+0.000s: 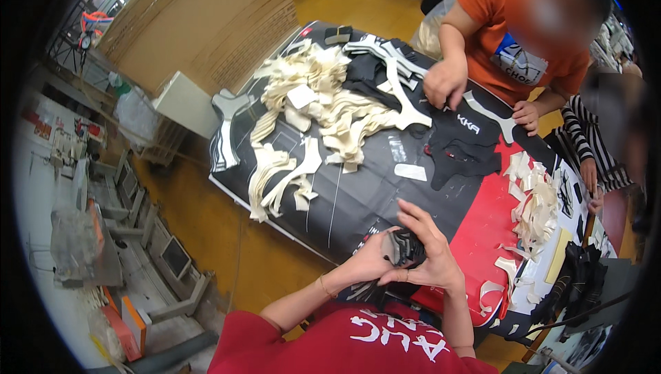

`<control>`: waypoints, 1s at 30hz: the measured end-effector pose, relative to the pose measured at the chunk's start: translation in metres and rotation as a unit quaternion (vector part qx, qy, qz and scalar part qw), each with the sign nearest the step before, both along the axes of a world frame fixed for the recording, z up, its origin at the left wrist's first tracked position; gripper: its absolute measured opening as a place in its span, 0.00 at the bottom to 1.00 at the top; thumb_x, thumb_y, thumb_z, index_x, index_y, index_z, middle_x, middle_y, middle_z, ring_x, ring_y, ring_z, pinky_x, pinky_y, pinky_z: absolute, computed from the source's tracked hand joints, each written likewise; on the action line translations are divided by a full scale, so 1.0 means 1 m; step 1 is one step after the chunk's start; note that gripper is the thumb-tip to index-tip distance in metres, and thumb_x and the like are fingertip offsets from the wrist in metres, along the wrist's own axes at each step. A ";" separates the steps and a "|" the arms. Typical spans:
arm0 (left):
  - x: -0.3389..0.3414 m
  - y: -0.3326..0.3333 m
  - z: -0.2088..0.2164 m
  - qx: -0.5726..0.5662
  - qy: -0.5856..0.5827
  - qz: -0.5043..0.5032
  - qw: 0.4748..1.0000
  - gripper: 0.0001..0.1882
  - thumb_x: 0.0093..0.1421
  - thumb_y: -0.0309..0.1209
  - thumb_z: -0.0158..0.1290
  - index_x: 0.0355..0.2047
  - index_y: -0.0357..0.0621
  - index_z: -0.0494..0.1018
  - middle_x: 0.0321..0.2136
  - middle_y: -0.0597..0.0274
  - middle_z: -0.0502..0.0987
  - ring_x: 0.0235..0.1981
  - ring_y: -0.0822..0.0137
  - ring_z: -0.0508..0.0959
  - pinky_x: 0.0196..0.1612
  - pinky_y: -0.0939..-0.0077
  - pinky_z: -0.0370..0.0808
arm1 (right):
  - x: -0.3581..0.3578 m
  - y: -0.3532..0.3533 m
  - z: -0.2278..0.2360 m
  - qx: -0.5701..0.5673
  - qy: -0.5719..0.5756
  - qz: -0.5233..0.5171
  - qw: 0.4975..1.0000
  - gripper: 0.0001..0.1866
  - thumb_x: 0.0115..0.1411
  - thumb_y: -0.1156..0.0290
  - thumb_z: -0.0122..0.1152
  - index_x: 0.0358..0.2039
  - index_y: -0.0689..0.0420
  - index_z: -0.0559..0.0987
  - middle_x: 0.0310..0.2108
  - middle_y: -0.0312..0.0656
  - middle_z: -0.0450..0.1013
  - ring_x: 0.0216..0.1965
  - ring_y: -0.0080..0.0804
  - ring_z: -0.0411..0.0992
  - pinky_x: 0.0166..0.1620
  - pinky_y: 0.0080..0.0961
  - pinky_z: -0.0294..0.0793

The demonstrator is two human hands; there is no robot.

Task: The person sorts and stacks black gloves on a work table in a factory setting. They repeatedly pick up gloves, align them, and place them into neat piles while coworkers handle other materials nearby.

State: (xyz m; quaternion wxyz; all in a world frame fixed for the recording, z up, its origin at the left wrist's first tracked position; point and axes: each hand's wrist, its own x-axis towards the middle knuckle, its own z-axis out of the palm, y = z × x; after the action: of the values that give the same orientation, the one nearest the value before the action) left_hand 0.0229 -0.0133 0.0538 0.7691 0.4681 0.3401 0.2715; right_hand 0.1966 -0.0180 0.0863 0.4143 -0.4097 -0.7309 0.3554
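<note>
Close to my body, over the table's near edge, a small bundle of black and grey fabric strips (405, 248) sits between my hands. My left hand (370, 258) is closed round its left side. My right hand (432, 257) cups the right side, thumb pressed below the bundle and fingers loosely bent above it. More dark strips hang below my hands, partly hidden. Beyond them on the table lie a pile of cream cut fabric pieces (330, 105), black fabric pieces (458, 150) and a small clear plastic packet (399, 148).
The table has a black and red covering (358, 202). Across it, a person in an orange shirt (482, 2) handles a white curved piece (492, 114). Cream scraps (533, 202) lie at the right. A large cardboard sheet (206, 23) stands at the far left, metal frames (151, 257) below it.
</note>
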 end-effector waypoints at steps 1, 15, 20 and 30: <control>0.001 -0.004 0.002 0.009 0.013 0.006 1.000 0.22 0.55 0.26 0.63 0.49 0.38 0.70 0.40 0.66 0.76 0.44 0.76 0.74 0.49 0.76 0.73 | -0.004 0.000 0.002 0.000 0.006 0.015 1.000 0.41 0.35 0.61 0.81 0.52 0.55 0.74 0.52 0.44 0.72 0.52 0.44 0.73 0.52 0.37 0.74; -0.009 -0.019 -0.017 -0.081 -0.102 -0.053 0.990 0.22 0.52 0.23 0.66 0.48 0.42 0.72 0.41 0.67 0.75 0.45 0.75 0.75 0.48 0.78 0.75 | -0.015 0.000 0.000 0.103 -0.065 -0.020 0.992 0.22 0.39 0.61 0.74 0.36 0.54 0.80 0.35 0.37 0.76 0.34 0.36 0.76 0.35 0.30 0.75; -0.011 -0.021 -0.020 -0.002 -0.034 -0.060 0.998 0.18 0.56 0.22 0.61 0.47 0.41 0.71 0.39 0.66 0.75 0.39 0.74 0.76 0.41 0.77 0.76 | -0.020 0.001 -0.001 0.085 -0.088 -0.012 0.992 0.24 0.38 0.61 0.74 0.37 0.54 0.79 0.36 0.37 0.76 0.36 0.36 0.77 0.37 0.31 0.75; -0.020 -0.001 -0.015 -0.109 0.064 -0.040 0.991 0.14 0.60 0.30 0.60 0.44 0.39 0.72 0.30 0.66 0.76 0.30 0.76 0.75 0.34 0.79 0.72 | -0.002 0.020 0.011 0.054 -0.030 -0.118 0.991 0.20 0.48 0.65 0.73 0.41 0.58 0.81 0.41 0.42 0.75 0.42 0.40 0.76 0.41 0.33 0.76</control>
State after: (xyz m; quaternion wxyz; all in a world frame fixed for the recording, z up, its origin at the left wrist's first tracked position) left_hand 0.0033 -0.0140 0.0385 0.8024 0.4111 0.3971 0.1717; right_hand 0.1946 0.0024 0.0973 0.4527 -0.4810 -0.7075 0.2512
